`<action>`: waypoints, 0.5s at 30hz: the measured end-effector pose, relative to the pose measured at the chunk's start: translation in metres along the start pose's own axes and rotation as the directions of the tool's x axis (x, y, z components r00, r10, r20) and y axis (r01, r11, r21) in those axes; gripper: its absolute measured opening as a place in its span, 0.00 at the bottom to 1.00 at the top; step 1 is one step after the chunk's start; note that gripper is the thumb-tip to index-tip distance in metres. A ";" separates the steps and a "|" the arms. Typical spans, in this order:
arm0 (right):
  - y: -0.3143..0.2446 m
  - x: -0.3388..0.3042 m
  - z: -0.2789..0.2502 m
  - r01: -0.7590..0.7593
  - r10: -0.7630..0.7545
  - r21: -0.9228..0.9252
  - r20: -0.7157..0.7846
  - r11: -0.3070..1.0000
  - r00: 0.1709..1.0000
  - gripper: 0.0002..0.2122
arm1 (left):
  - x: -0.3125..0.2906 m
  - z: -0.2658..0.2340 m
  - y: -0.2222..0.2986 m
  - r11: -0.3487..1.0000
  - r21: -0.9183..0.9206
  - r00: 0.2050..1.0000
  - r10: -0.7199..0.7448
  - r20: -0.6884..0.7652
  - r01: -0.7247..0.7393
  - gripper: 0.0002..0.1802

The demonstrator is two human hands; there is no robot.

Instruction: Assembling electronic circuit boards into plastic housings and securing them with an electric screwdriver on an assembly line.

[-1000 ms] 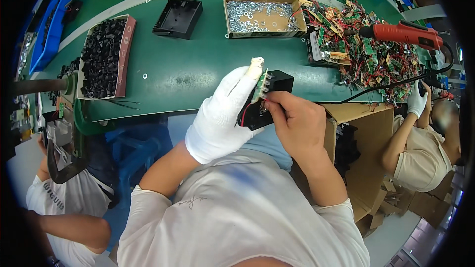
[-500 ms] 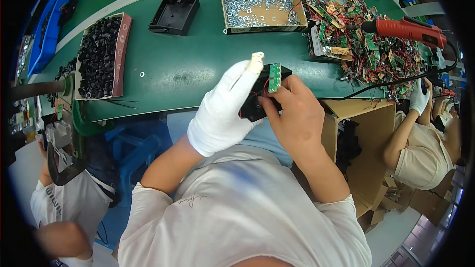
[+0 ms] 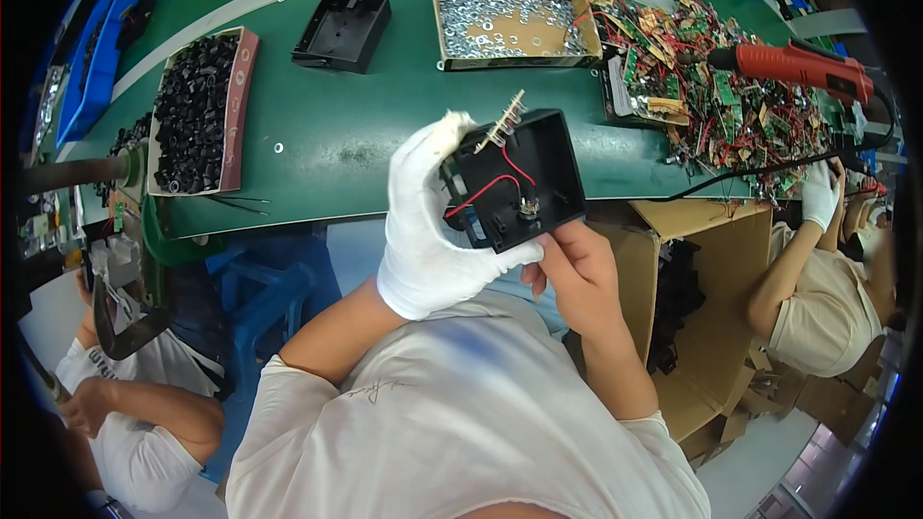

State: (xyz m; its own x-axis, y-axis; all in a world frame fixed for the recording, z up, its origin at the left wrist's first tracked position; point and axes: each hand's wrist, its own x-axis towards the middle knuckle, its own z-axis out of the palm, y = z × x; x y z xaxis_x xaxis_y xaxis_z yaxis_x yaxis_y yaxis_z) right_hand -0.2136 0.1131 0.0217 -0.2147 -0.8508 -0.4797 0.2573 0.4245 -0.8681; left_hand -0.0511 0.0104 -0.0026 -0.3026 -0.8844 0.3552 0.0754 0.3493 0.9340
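In front of me a black plastic box (image 3: 553, 163) is tilted with its open side facing me. My left hand (image 3: 418, 221), in a white glove, is closed around the box's left side and lower edge. Curled at the lower right corner, my bare right hand (image 3: 585, 274) grips the box there; some of its fingertips are hidden. A small circuit board (image 3: 502, 122) stands nearly edge-on at the box's upper left rim. Red wires (image 3: 519, 165) run from it into the box, near a small round metal part (image 3: 529, 209) at the inner bottom.
Another black box (image 3: 344, 31) lies on the green table (image 3: 356, 115). Beyond my hands is a carton of metal washers (image 3: 500, 24); left, a carton of black parts (image 3: 197, 106). Wired circuit boards (image 3: 721, 96) heap at right under a red power tool (image 3: 803, 69). Co-workers sit on both sides.
The black box has turned so its inside shows. My right hand has let go of the circuit board and moved down to the box's lower corner. The board now stands edge-on.
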 end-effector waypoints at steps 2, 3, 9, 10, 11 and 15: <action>0.005 0.006 -0.004 0.217 -0.218 -0.159 0.016 0.963 0.976 0.07 | 0.004 -0.002 0.002 0.991 0.101 0.995 0.088 0.043 -0.092 0.56; 0.007 0.008 -0.005 0.322 -0.323 -0.237 0.039 0.916 0.946 0.05 | 0.006 -0.005 0.005 0.978 0.151 0.989 0.133 0.065 -0.141 0.51; 0.003 0.008 -0.002 0.501 -0.496 -0.399 0.125 0.768 0.859 0.01 | 0.028 -0.018 0.041 0.861 0.469 0.930 0.011 0.367 -0.195 0.18; 0.010 0.007 -0.001 0.518 -0.512 -0.421 0.139 0.744 0.848 0.02 | 0.029 -0.021 0.045 0.840 0.493 0.915 0.011 0.404 -0.228 0.19; 0.020 0.012 -0.004 0.534 -0.535 -0.462 0.142 0.708 0.833 0.03 | 0.034 -0.024 0.040 0.824 0.496 0.896 0.031 0.443 -0.274 0.19; 0.005 0.015 0.001 0.579 -0.631 -0.548 0.116 0.603 0.767 0.01 | 0.026 -0.014 0.025 0.888 0.406 0.947 0.089 0.308 -0.216 0.23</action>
State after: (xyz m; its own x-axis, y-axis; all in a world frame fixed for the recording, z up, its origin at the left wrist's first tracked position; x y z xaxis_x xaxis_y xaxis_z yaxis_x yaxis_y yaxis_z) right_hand -0.2147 0.1019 0.0097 -0.2175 -0.9564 0.1947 -0.4856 -0.0670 -0.8716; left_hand -0.0438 -0.0083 0.0310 -0.5727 -0.7111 0.4079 -0.2537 0.6269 0.7367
